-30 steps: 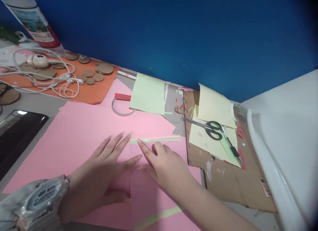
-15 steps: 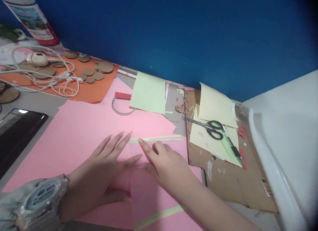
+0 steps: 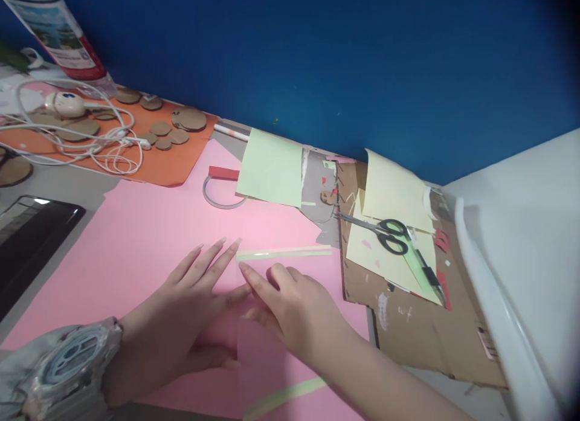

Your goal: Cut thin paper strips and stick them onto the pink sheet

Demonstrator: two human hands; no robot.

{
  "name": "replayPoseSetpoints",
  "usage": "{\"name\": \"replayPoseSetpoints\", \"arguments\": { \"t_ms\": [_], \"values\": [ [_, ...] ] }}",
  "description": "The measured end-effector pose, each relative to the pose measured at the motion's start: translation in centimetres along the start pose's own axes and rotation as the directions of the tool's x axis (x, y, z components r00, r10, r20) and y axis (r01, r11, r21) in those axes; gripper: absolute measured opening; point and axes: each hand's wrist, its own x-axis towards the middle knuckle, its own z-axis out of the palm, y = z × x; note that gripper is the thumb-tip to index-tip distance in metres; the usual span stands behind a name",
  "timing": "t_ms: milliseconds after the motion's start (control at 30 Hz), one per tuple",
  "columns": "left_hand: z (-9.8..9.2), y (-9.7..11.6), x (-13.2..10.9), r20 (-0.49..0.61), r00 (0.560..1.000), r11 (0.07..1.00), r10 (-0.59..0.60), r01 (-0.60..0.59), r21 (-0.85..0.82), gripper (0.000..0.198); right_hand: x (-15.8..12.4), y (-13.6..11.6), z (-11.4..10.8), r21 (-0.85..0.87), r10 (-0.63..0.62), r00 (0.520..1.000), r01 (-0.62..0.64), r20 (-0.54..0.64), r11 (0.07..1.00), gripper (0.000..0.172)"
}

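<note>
My left hand (image 3: 193, 300) lies flat with fingers spread on a large sheet of pink paper (image 3: 167, 221). A smaller pink sheet (image 3: 272, 342) lies over it, its left edge beside that hand's thumb. Along this sheet's top runs a thin pale green and cream strip (image 3: 290, 254); another pale strip (image 3: 285, 397) crosses near its bottom. My right hand (image 3: 303, 312) holds nothing. Its index finger points out, touching the paper just below the left end of the upper strip, while the other fingers are partly curled. The two hands nearly touch at the left index finger.
Scissors (image 3: 389, 235) and a pen (image 3: 428, 270) lie on pale yellow paper over cardboard (image 3: 421, 336) at right. A green sheet (image 3: 270, 167) lies behind. At left are a phone (image 3: 36, 240), white earphone cables (image 3: 122, 134), cardboard discs (image 3: 189, 119) and a bottle (image 3: 63, 43).
My right hand has slid left, its index fingertip going from on the upper strip to just below its left end. My left hand stays flat in nearly the same place.
</note>
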Motion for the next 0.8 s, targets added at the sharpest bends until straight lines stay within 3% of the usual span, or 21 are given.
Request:
{"name": "replayPoseSetpoints", "arguments": {
  "t_ms": [500,800],
  "values": [
    [0.2,-0.11,-0.14,-0.024,1.0,1.0,-0.006,0.006,-0.023,0.076,-0.1,0.29,0.39,0.006,-0.013,0.999,0.013,-0.042,1.0,0.054],
    [0.11,-0.1,-0.18,-0.029,1.0,1.0,0.008,-0.007,0.013,0.082,-0.01,0.42,-0.02,-0.002,0.079,0.996,-0.079,-0.049,0.997,0.059]
  ]
}}
